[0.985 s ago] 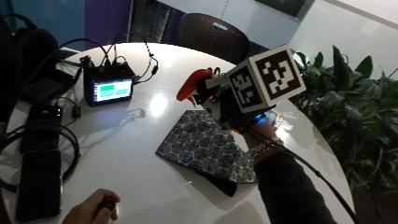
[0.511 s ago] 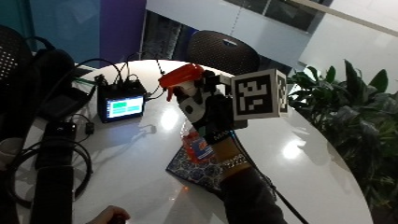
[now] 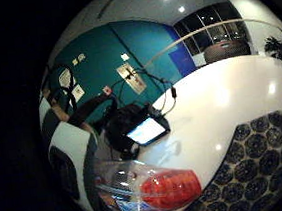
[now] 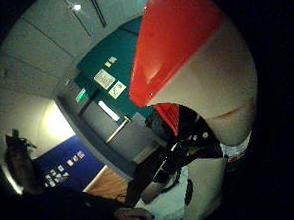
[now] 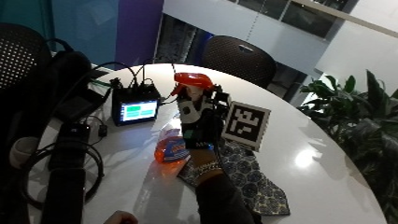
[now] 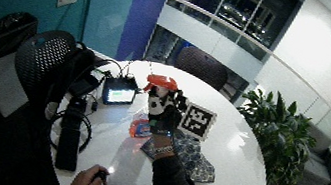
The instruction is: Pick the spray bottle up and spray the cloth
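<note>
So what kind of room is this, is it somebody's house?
Probably not a house. It looks like an office or meeting area: a round white table, a black mesh office chair, glass-walled upper floors behind a railing, and a big potted plant. A gloved right hand holds a spray bottle there.

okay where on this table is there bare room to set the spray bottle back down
Bare white table lies between the cloth and the plant, and along the far edge by the chair. A smaller bare patch sits in front of the bottle held in the right hand. The side with the monitor, cables and headphones is crowded.
</note>
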A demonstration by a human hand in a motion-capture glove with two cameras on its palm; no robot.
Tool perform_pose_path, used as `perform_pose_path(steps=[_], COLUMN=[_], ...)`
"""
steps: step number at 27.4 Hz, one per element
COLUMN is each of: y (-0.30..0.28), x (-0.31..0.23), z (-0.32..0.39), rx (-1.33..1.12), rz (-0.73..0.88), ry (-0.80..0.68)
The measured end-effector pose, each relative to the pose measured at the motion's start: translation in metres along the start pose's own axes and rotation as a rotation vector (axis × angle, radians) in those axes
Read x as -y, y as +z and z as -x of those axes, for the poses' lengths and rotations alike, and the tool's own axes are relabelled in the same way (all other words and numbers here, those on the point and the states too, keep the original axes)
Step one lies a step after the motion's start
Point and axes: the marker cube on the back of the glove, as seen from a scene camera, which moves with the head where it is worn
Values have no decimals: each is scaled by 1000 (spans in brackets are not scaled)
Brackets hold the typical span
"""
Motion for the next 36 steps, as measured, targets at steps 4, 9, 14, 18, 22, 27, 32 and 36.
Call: perform_pose_path(steps=[4,9,14,18,22,27,32,36], y=[3,1,-4,-5,-7,-6,9,12], x=[8,26,34,35,32,24,14,12], z=[0,15,29,31,27,25,22,20], rx=[16,21,38,44,26,14,34,-13], rz=[-15,-52,-85,-82,-75,-26,122,230], ry=[-2,-50,-70,-80,-75,-49,-8,-17])
